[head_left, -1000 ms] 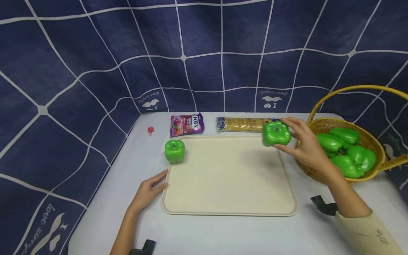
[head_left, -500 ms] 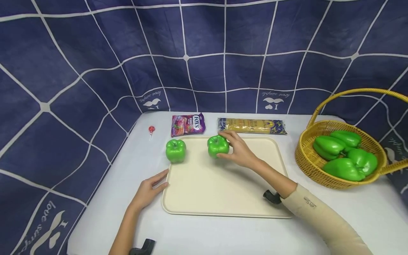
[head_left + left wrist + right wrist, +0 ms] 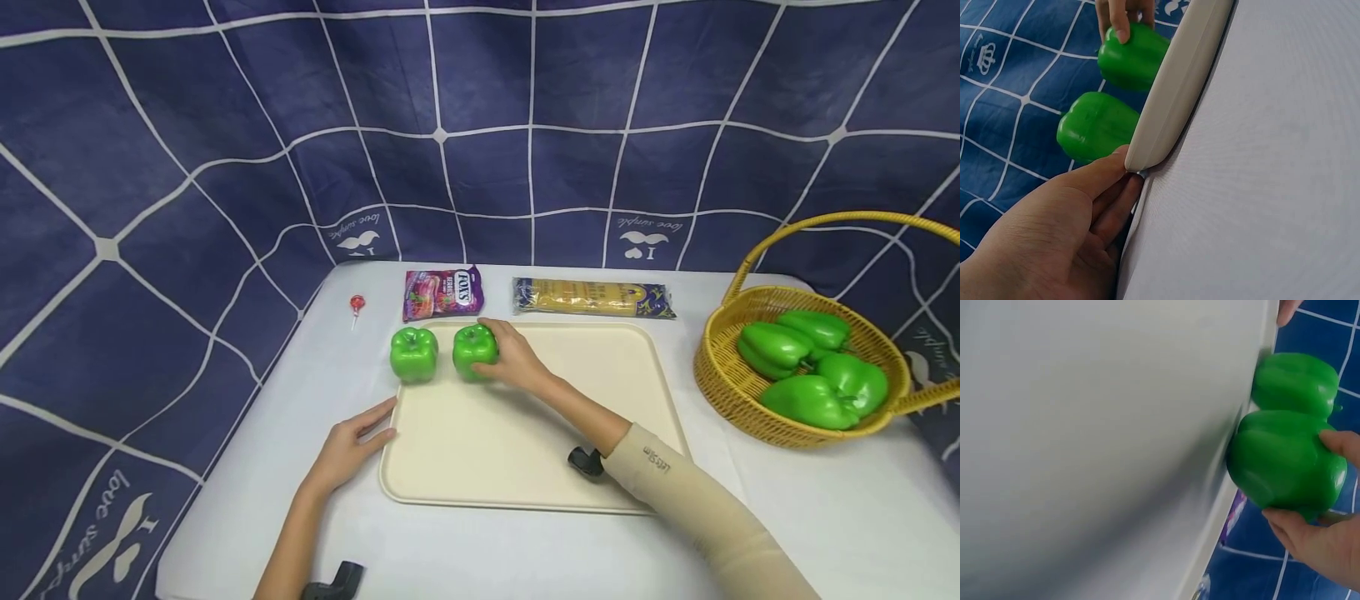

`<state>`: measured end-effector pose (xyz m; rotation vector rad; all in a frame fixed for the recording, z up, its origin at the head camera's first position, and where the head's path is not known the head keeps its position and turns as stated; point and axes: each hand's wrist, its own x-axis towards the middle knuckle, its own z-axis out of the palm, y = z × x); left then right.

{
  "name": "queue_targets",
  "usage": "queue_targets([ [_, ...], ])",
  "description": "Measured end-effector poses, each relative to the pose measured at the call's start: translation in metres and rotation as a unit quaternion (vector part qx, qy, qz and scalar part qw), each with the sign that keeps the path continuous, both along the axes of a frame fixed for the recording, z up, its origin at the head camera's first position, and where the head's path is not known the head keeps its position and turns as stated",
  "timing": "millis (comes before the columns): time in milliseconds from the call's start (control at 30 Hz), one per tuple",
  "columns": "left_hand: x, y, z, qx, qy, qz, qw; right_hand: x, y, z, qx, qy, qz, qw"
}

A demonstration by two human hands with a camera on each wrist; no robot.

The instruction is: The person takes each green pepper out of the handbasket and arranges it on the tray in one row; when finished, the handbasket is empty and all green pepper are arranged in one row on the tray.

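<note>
In the head view my right hand (image 3: 513,357) grips a green bell pepper (image 3: 472,350) at the tray's back left. Its thumb and fingers lie on opposite sides of the pepper, clear in the right wrist view. A second bell pepper (image 3: 414,354) stands at the back left corner of the beige tray (image 3: 540,442), just left of the held one. Whether the held pepper touches the tray is hard to tell. My left hand (image 3: 1054,219) pinches the tray's left edge, with fingertips on both sides of the rim in the left wrist view.
A wicker basket (image 3: 738,408) with several green peppers stands on the right, its tall handle arching upward. Behind the tray lie a purple candy bag (image 3: 442,293) and a yellow pasta pack (image 3: 592,297). A red lollipop (image 3: 357,303) lies at the back left.
My right hand has carried the bell pepper leftward from near the basket across the tray, down beside the other pepper. My left hand has stayed at the tray's edge.
</note>
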<state>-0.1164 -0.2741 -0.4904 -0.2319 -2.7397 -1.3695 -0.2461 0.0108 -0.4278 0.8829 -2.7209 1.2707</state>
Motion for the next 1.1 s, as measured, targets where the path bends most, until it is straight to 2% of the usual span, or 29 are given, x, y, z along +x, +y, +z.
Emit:
queue_targets([
  [233,0.000,-0.002,-0.003,0.000,-0.012,0.002,0.9999,0.003,-0.016,0.000,-0.015,-0.018,0.003,0.9997],
  [633,-0.001,-0.002,-0.002,-0.003,-0.010,0.001,0.9999,0.004,-0.026,0.000,-0.014,-0.016,0.007,0.9998],
  [967,0.000,-0.001,0.000,-0.001,0.001,-0.010,0.9999,0.006,-0.028,-0.005,0.002,-0.002,-0.010,0.9999],
  [1000,0.000,-0.001,0.001,-0.002,0.002,-0.008,1.0000,0.006,-0.028,-0.005,0.004,0.000,-0.010,0.9999],
  [1100,0.005,0.006,0.014,-0.011,0.004,-0.005,0.9999,0.007,-0.028,-0.005,0.006,0.000,-0.013,0.9999],
])
